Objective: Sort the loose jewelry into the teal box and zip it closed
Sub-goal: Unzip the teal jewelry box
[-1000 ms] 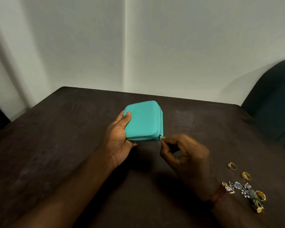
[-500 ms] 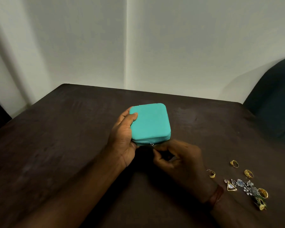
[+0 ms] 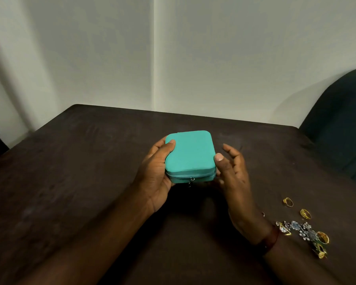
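Head view, looking forward and down. Holds the teal box (image 3: 190, 153) at mid-frame over the dark table (image 3: 70, 182), lid up, directly between the two hands. Cannot tell whether lifted or resting on the tabletop. Zip line closed along the whole near side, with the zipper pull (image 3: 191, 181) hanging at the middle of that side.

Grips the box from the left with the left hand (image 3: 156, 177): thumb laid on the lid near its far left corner, palm against the left wall, fingers out of sight beneath or behind.

Flanks the box's right wall with the right hand (image 3: 232, 177): thumb tip touching the right edge of the lid, fingers spread and loosely bent, apart from the box and holding nothing. Blurred here, so contact lower down at the near right corner unclear. Dark red wristband (image 3: 269, 239) on that wrist.

Loose jewelry (image 3: 302, 229) out on the table at lower right, well apart from the box and just beyond the right wrist: a tangled cluster of silver and blue stones with gold and green pieces at its near end. Two gold rings (image 3: 288, 202) lying singly just past the cluster, nearer the box.

Dark green chair (image 3: 341, 120) past the table's right edge; pale wall (image 3: 214, 58) behind.
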